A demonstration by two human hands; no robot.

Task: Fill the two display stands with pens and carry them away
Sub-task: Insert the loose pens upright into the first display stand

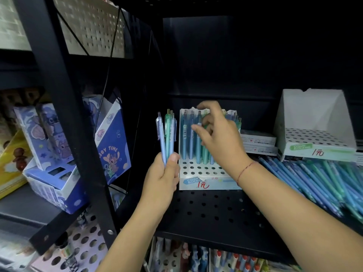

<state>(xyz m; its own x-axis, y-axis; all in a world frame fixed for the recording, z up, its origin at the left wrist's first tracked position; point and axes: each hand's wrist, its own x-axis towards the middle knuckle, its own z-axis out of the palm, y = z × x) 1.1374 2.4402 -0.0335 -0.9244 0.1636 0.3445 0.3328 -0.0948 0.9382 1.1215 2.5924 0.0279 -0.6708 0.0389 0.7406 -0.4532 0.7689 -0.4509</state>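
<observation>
A white display stand (204, 169) with rows of holes sits on the black perforated shelf (212, 209); blue and teal pens stand upright in its back rows, front holes bare. My left hand (163, 177) grips a small bunch of pens (167, 134) upright, just left of the stand. My right hand (218, 134) reaches over the stand's back rows, fingers pinched around a teal pen there. A second white display stand (316, 140), with no pens in it, sits at the right. Loose blue and green pens (324, 183) lie piled in front of it.
A black shelf upright (66, 114) stands at left, with blue cartoon-printed boxes (110, 142) behind it. Flat white boxes (257, 142) lie between the two stands. More pens and goods show on the lower shelf (216, 260).
</observation>
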